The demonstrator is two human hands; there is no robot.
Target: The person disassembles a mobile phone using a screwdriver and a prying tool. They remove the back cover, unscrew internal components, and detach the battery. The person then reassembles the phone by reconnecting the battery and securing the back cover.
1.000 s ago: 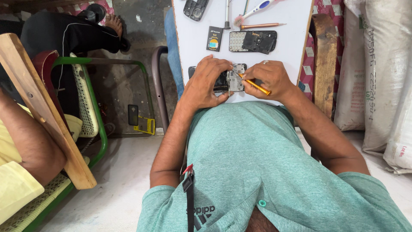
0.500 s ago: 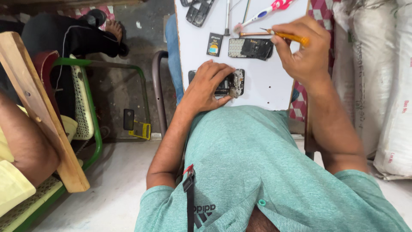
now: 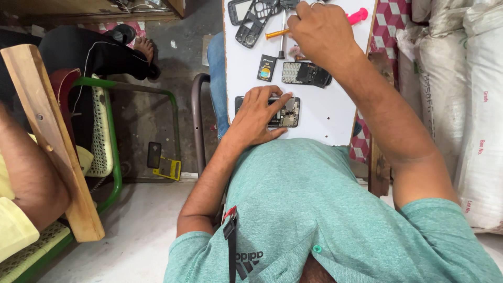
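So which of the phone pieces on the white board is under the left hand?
The opened phone body nearest the person, circuit board showing; left hand rests on it.

White woven sacks (image 3: 445,105) stand stacked along the right edge, beside the worktop (image 3: 325,112), each with faint red and grey print running down its side. On the worktop, a small black rectangular battery (image 3: 266,68) lies left of the keypad board (image 3: 306,74); its label is dark with a yellow-orange band near the lower end and a small blue patch. On the floor at left, a small dark rectangular device (image 3: 154,154) lies just beside a flat yellow item (image 3: 170,169); whether either carries a screen cannot be told.
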